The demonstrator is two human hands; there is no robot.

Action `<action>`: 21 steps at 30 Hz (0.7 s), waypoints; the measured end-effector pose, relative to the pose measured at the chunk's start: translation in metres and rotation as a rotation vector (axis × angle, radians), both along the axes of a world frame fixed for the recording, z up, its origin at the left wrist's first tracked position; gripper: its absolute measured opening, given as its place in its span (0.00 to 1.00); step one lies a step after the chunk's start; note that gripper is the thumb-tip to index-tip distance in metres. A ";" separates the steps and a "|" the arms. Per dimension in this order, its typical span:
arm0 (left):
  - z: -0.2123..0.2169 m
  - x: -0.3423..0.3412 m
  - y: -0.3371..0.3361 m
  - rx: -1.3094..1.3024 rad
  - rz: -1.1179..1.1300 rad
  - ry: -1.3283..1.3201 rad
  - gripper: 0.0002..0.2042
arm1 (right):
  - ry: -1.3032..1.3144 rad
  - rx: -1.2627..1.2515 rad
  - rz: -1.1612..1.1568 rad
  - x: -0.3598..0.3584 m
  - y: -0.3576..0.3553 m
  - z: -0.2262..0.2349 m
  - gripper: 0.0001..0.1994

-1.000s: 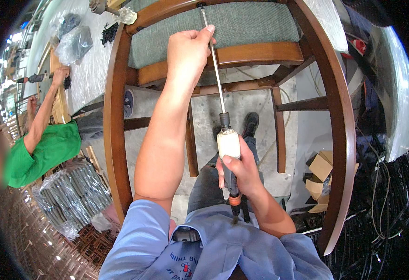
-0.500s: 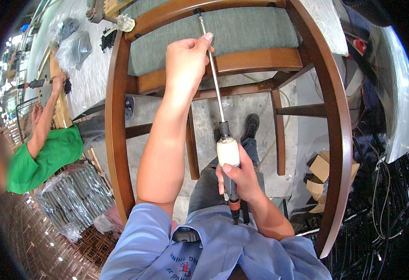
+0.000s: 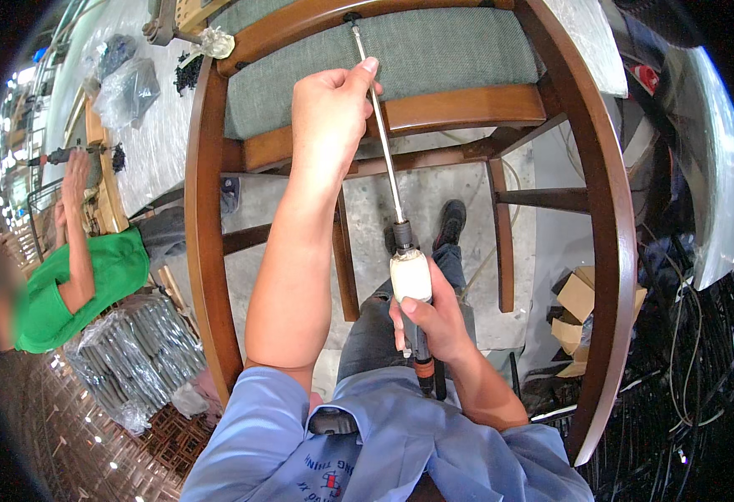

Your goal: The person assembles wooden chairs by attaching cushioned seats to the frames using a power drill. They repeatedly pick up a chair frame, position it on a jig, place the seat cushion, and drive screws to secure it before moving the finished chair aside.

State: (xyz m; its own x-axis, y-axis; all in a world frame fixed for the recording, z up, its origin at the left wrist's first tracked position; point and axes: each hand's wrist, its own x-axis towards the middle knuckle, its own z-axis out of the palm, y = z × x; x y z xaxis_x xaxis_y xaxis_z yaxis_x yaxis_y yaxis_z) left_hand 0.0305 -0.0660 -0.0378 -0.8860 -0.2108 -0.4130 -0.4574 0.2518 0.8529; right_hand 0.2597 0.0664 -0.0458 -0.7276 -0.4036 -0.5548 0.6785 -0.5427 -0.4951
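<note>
My right hand [image 3: 434,311] is wrapped round a power screwdriver [image 3: 410,276] with a pale front, a dark grip and an orange ring at its rear. From its black chuck a long thin steel bit [image 3: 390,167] runs up and away from me. My left hand [image 3: 331,113] pinches that bit near its far end, thumb on top. The bit's tip meets a dark recess [image 3: 352,17] in the rail of a brown wooden chair [image 3: 467,109], just past the grey-green upholstered seat [image 3: 442,54]. Whether a screw sits at the tip is too small to tell.
At the left, a co-worker in a green shirt [image 3: 91,272] handles another power tool [image 3: 61,156]. Plastic bags [image 3: 128,92] and black screws [image 3: 188,74] lie on the wrapped table, with a clamp-like metal tool [image 3: 162,29] nearby. Wrapped grey pads [image 3: 137,351] are stacked below; an open carton [image 3: 580,297] stands right.
The bit's tip and my left hand have shifted very slightly left, along with the chair. My grips are unchanged. The co-worker's arm has swung to a new position at the tool.
</note>
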 end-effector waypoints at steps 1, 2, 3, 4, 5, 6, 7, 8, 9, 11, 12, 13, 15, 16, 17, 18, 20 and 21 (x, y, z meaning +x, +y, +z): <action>-0.001 0.000 -0.001 0.003 -0.004 0.002 0.17 | -0.003 -0.009 -0.008 0.001 -0.002 0.000 0.28; -0.002 0.000 -0.002 0.005 -0.009 0.005 0.17 | -0.005 -0.019 -0.018 0.001 -0.003 0.000 0.27; -0.003 -0.001 -0.002 0.007 -0.014 0.008 0.17 | -0.003 -0.014 -0.019 0.000 -0.003 0.000 0.27; -0.003 -0.002 -0.002 0.014 -0.013 0.006 0.17 | -0.002 -0.010 -0.020 0.000 -0.003 0.000 0.27; -0.002 -0.001 -0.002 0.024 -0.011 0.002 0.17 | -0.003 -0.002 -0.020 -0.001 -0.002 0.000 0.27; -0.002 -0.001 -0.002 0.033 -0.008 -0.002 0.17 | -0.007 -0.007 -0.015 -0.001 -0.001 0.001 0.27; -0.001 -0.001 -0.002 0.030 -0.005 0.000 0.18 | -0.011 -0.012 -0.010 -0.001 0.000 0.002 0.27; -0.001 -0.002 -0.001 0.026 -0.002 0.003 0.18 | -0.013 -0.017 -0.005 -0.002 0.001 0.002 0.27; -0.001 -0.001 -0.001 0.023 0.000 0.007 0.18 | -0.015 -0.024 -0.003 -0.003 0.002 0.003 0.27; 0.000 -0.001 -0.001 0.033 -0.004 0.005 0.18 | -0.017 -0.037 0.001 -0.005 0.002 0.005 0.26; 0.000 -0.001 -0.001 0.038 -0.006 0.004 0.18 | -0.016 -0.028 0.000 -0.005 0.001 0.006 0.25; 0.002 0.000 -0.002 0.076 0.009 -0.010 0.18 | -0.014 -0.018 0.000 -0.006 0.000 0.007 0.25; 0.009 0.006 0.000 0.153 0.031 -0.028 0.18 | 0.002 -0.009 0.001 -0.007 0.000 0.010 0.24; 0.011 0.010 -0.002 0.202 0.070 -0.023 0.17 | 0.010 -0.009 0.005 -0.006 -0.001 0.010 0.23; 0.012 0.016 -0.005 0.250 0.109 -0.016 0.17 | 0.021 -0.009 0.009 -0.007 -0.001 0.011 0.23; 0.010 0.023 -0.011 0.299 0.144 -0.012 0.17 | 0.018 0.012 0.006 -0.008 0.000 0.013 0.21; 0.003 0.035 -0.025 0.448 0.217 0.033 0.15 | 0.009 0.052 0.001 -0.011 0.000 0.016 0.18; 0.002 0.039 -0.027 0.506 0.269 0.077 0.14 | 0.010 0.049 -0.008 -0.012 -0.001 0.017 0.18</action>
State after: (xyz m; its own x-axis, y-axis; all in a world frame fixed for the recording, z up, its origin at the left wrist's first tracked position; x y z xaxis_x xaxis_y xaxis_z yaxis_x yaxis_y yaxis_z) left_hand 0.0698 -0.0933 -0.0359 -0.8603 -0.2256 -0.4570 -0.3804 -0.3125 0.8704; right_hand 0.2475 0.0656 -0.0290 -0.7359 -0.3707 -0.5666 0.6695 -0.5228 -0.5276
